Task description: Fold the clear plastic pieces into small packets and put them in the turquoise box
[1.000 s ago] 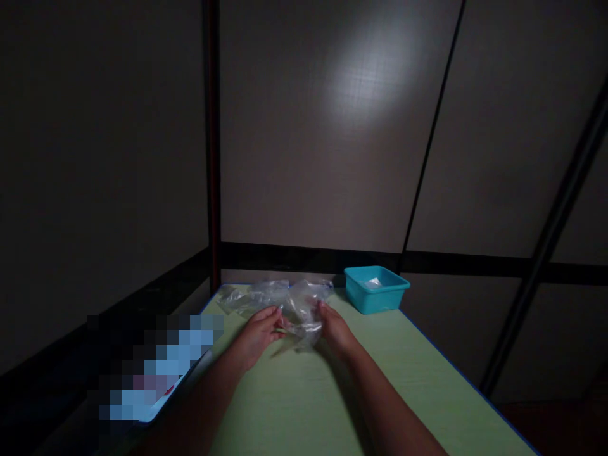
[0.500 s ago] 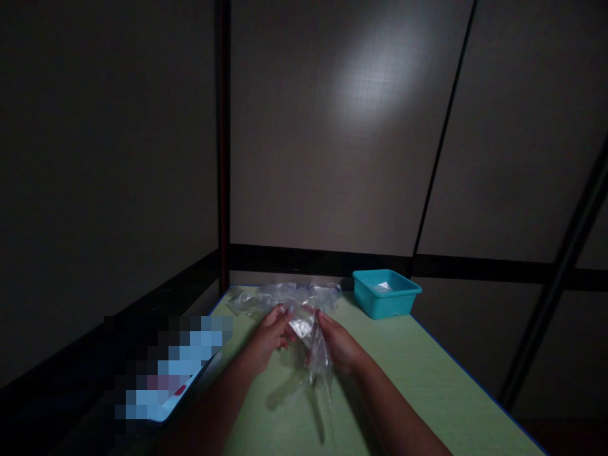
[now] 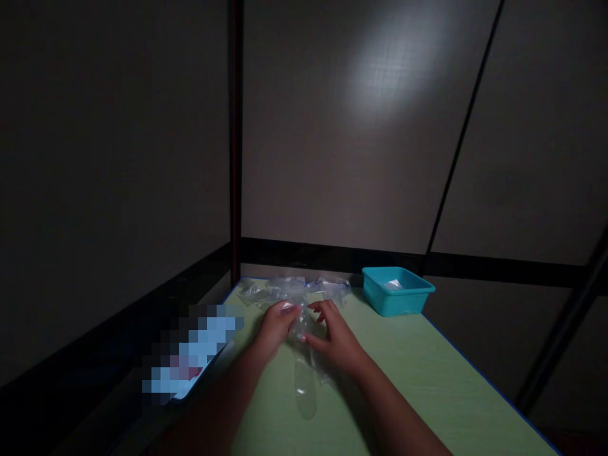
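A clear, thin plastic bag (image 3: pixel 304 383) hangs in a narrow, rounded strip over the green table. My left hand (image 3: pixel 276 328) is closed on its upper part, thumb on top. To its right, my right hand (image 3: pixel 335 335) has thumb and fingers spread apart. The right thumb tip is at the plastic; whether it presses on it I cannot tell. More crumpled clear plastic (image 3: pixel 285 288) lies just beyond my hands near the far edge of the table.
On the far right of the green table (image 3: pixel 403 373) stands a turquoise basin (image 3: pixel 396 301) with something whitish inside. A tilted phone-like screen (image 3: pixel 204 354), partly pixelated, is at the left edge. Dark-trimmed wall panels (image 3: pixel 332 158) rise behind.
My right hand has loosened from a closed grip, its fingers now apart. The plastic has gone from a bunched, spread shape to a narrow hanging strip. The whole view has shifted slightly.
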The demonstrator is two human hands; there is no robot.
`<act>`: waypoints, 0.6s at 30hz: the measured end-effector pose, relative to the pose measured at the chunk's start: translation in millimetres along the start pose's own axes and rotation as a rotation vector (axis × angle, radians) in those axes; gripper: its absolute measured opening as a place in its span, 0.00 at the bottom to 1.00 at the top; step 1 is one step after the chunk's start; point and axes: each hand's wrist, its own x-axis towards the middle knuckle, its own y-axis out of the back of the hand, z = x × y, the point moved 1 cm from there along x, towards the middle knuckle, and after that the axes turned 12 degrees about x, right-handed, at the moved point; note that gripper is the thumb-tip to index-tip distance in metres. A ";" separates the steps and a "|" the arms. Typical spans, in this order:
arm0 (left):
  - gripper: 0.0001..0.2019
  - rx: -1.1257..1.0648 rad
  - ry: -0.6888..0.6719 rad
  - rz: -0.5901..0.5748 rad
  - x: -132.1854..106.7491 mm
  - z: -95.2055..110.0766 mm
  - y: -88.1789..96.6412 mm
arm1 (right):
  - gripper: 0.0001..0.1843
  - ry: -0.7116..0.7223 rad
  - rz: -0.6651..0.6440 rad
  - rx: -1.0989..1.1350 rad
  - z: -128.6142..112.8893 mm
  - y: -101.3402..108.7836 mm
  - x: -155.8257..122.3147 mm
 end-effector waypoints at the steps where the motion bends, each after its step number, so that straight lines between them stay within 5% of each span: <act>1: 0.18 0.011 -0.007 0.006 0.0 0.3 -0.7 | 0.25 -0.016 -0.023 -0.041 0.4 -4.2 -1.0; 7: 0.20 0.057 -0.017 0.049 1.5 -2.8 -0.5 | 0.01 -0.144 -0.116 -0.191 16.4 -11.3 -0.6; 18: 0.25 0.006 -0.002 0.057 5.3 -7.0 4.0 | 0.14 -0.230 0.213 0.172 28.4 5.6 9.2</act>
